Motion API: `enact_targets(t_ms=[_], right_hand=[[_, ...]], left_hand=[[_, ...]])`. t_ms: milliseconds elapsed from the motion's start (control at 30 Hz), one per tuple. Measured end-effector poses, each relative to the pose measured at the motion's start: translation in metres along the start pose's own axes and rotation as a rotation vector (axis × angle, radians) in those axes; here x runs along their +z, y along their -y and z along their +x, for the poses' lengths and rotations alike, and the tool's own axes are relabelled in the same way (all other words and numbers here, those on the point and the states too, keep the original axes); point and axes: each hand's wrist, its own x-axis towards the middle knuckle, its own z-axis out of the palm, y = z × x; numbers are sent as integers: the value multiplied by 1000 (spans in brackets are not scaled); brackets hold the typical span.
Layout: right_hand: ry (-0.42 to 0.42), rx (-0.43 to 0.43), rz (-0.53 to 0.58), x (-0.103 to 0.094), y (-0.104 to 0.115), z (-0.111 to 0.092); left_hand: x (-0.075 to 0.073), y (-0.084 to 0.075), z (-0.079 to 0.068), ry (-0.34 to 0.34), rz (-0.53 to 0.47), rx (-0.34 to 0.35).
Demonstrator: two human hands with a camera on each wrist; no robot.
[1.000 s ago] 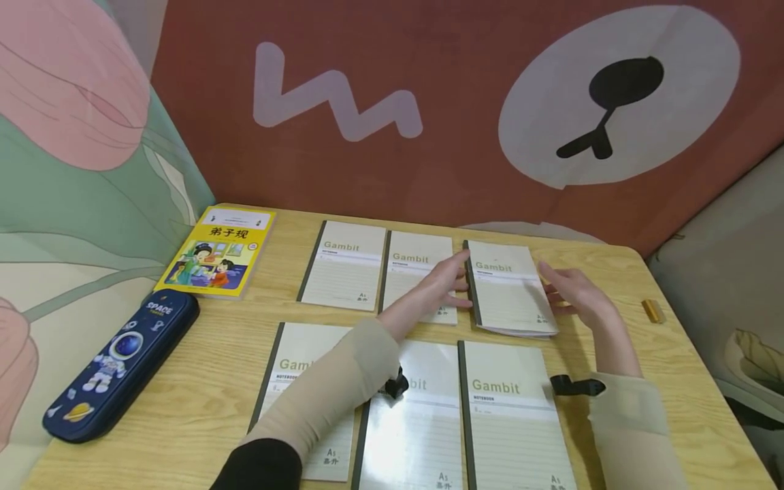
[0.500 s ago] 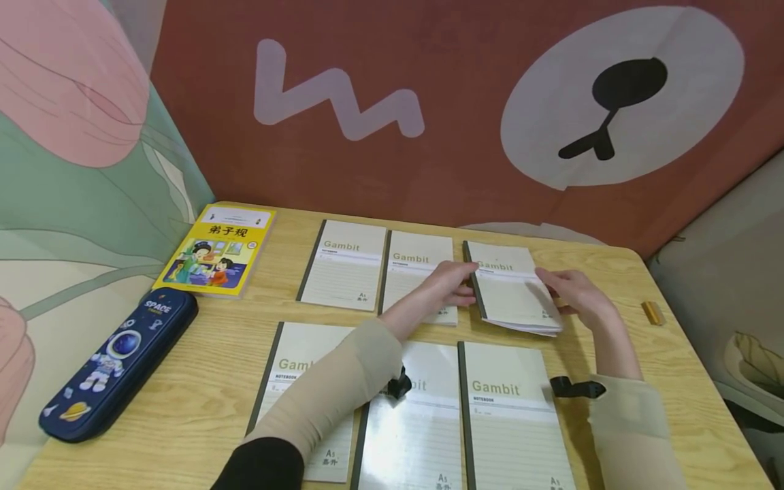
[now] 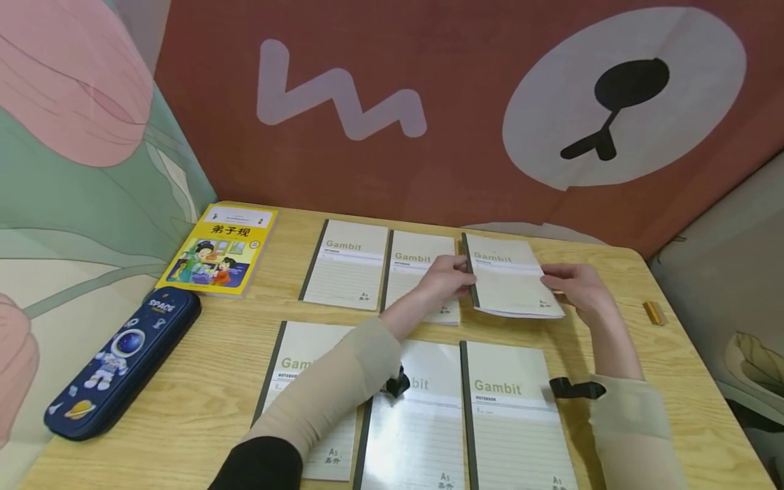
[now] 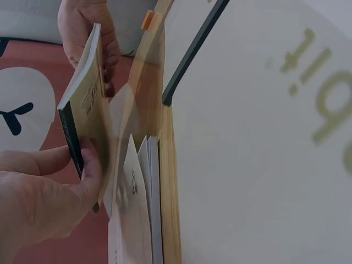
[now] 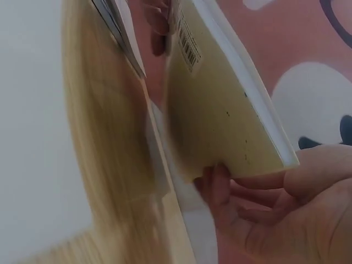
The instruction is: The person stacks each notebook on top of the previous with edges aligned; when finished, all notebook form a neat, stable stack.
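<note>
Both hands hold one Gambit notebook at the back right, raised off the table as the wrist views show. My left hand pinches its dark spine; in the left wrist view the thumb of the left hand lies on the cover's underside. My right hand grips the opposite edge. In the right wrist view, fingers of the right hand curl under the tan back cover, which bears a barcode. Left of it lie two more notebooks, one the middle notebook, partly behind the left hand.
A front row of notebooks, including the right one, lies nearer, partly under the left forearm. At left are a yellow book and a navy astronaut pencil case. A small orange-brown object sits near the table's right edge.
The notebook at the back right has risen off the table between the hands. The left hand has gone from spread fingers beside the spine to pinching it; the right now grips the other edge.
</note>
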Motion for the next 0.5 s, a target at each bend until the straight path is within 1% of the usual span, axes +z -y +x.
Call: enact_targets(t_ms=[100,200,267,367,500], right_hand=[[-17,-25,72,9,7,2],[-19,-38,94,20,17,7],[-14,-38,107,28,25,11],[-1,-39,142,41,37,17],[14,-54,194,61,53,23]], left_hand=[[-10,-3,-3,-27,119,41],[-25,-5,-7,-68,240,67],[-35,-6,-10,-92,285,58],[-51,-8,-16,-130,334,26],[-73,-11,-25,-177,407,13]])
